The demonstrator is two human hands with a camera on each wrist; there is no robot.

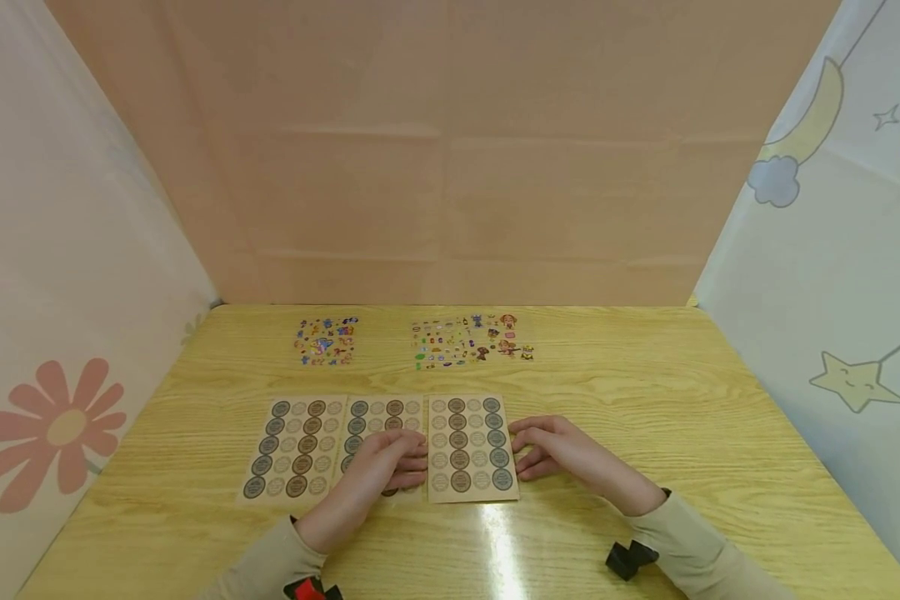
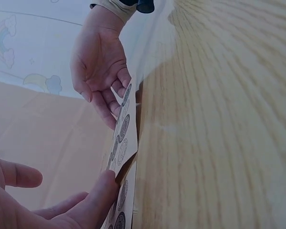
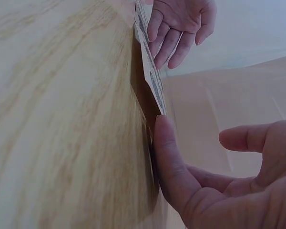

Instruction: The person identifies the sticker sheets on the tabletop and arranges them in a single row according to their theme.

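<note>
Three beige sheets of round stickers lie side by side in the head view: a left sheet (image 1: 283,446), a middle sheet (image 1: 377,408) and a right sheet (image 1: 468,450). My left hand (image 1: 386,462) lies over the middle sheet, its fingertips against the right sheet's left edge. At the opposite edge, my right hand (image 1: 558,450) touches with extended fingers. Both thumbs stand apart from the paper. In the right wrist view, the sheet's edge (image 3: 153,86) is lifted slightly off the table near the right fingertips. Part of the middle sheet is hidden beneath the left hand.
Farther back on the wooden table (image 1: 645,375) lie clear sheets of small colourful stickers, one at left (image 1: 324,346) and a wider patch (image 1: 472,342) near the middle. A peach backdrop (image 1: 450,167) closes the rear, with printed white panels on both sides.
</note>
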